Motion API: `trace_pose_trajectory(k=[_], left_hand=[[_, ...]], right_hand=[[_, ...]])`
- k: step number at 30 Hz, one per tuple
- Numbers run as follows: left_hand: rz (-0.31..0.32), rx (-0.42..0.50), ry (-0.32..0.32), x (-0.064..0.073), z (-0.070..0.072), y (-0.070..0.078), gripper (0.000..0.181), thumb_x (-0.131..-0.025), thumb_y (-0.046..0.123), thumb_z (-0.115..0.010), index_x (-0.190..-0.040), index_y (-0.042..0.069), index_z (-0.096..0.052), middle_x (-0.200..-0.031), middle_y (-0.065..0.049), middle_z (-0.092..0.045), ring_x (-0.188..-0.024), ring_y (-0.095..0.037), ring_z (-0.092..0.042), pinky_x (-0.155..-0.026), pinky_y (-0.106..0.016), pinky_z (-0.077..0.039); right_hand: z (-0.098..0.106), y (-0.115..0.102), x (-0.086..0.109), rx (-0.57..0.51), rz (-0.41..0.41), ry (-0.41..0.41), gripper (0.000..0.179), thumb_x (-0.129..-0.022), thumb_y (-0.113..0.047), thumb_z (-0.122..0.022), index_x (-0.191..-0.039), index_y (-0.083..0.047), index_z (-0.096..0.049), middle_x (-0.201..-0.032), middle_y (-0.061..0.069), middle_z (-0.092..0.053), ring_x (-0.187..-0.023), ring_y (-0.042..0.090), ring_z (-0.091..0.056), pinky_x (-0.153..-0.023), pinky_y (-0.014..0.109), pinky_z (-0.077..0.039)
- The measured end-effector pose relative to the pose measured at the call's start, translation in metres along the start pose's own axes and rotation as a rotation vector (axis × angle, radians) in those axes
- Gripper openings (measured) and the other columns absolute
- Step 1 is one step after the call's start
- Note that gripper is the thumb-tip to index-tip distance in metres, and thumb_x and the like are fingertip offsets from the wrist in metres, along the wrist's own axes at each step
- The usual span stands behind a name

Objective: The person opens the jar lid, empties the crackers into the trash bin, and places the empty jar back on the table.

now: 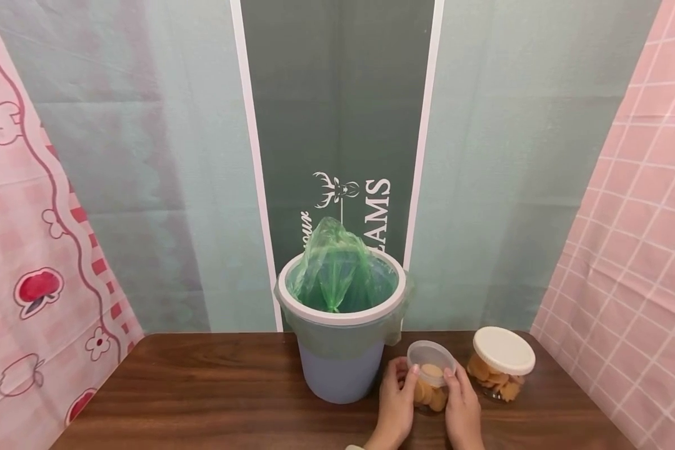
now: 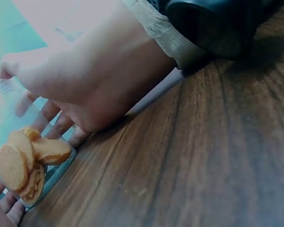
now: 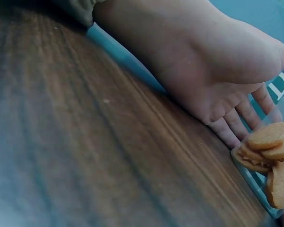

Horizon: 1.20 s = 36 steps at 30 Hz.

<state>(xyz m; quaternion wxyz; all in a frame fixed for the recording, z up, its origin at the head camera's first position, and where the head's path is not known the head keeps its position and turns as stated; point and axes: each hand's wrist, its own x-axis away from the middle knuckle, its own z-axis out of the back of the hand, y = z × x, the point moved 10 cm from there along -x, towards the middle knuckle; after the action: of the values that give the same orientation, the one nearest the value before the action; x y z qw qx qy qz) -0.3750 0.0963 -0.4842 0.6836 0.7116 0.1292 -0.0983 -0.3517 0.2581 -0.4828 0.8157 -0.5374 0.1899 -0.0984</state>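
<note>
A clear plastic tub (image 1: 430,387) of round golden biscuits (image 2: 13,166) stands on the table just right of the bin. My left hand (image 1: 396,400) grips its left side, thumb up near the rim and fingers around the wall. On the opposite side my right hand (image 1: 462,403) holds it in the same way, its fingers spread behind the clear wall in the right wrist view. The tub's top looks frosted; whether a lid covers it I cannot tell. Several biscuits (image 3: 270,137) lie stacked loosely at the bottom.
A blue-grey bin (image 1: 340,369) with a white rim and a green bag liner (image 1: 337,262) stands left of the tub. To the right is a second tub with a white lid (image 1: 504,350), holding orange-brown snacks. Cloth hangs behind the brown wooden table (image 1: 202,387).
</note>
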Motion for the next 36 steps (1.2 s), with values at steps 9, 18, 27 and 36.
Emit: trace_pose_trajectory(k=[9,18,27,36], left_hand=[[0.024,0.008,0.008,0.009,0.006,0.003,0.030,-0.101,0.030,-0.060,-0.120,0.007,-0.061,-0.111,0.000,-0.064,-0.100,-0.001,-0.059,-0.086,-0.021,-0.050],[0.028,-0.041,0.015,0.015,0.012,0.005,0.032,-0.100,0.032,-0.061,-0.121,0.008,-0.061,-0.112,0.000,-0.064,-0.101,-0.001,-0.060,-0.085,-0.021,-0.050],[0.029,-0.036,0.001,0.018,0.016,0.008,0.031,-0.100,0.032,-0.061,-0.121,0.009,-0.061,-0.113,-0.001,-0.063,-0.102,-0.001,-0.060,-0.087,-0.022,-0.050],[0.028,-0.036,0.000,0.027,0.024,0.011,0.031,-0.099,0.030,-0.062,-0.120,0.008,-0.062,-0.115,-0.002,-0.063,-0.103,0.004,-0.059,-0.089,-0.022,-0.051]], right_hand=[[0.001,-0.004,0.008,0.054,0.018,0.013,0.056,-0.110,-0.038,-0.030,-0.153,-0.004,-0.041,-0.147,0.031,-0.049,-0.134,0.055,-0.046,-0.107,0.069,-0.034],[0.002,-0.009,0.014,0.059,0.067,0.040,0.051,-0.109,-0.032,-0.033,-0.149,-0.004,-0.046,-0.141,0.031,-0.055,-0.129,0.054,-0.051,-0.102,0.068,-0.038],[0.001,-0.012,0.019,0.056,0.082,0.036,0.050,-0.109,-0.031,-0.032,-0.148,-0.005,-0.047,-0.141,0.030,-0.056,-0.128,0.055,-0.052,-0.102,0.069,-0.039],[0.000,-0.011,0.028,0.054,0.076,0.045,0.048,-0.107,-0.029,-0.034,-0.145,-0.004,-0.049,-0.139,0.029,-0.058,-0.126,0.050,-0.054,-0.100,0.063,-0.042]])
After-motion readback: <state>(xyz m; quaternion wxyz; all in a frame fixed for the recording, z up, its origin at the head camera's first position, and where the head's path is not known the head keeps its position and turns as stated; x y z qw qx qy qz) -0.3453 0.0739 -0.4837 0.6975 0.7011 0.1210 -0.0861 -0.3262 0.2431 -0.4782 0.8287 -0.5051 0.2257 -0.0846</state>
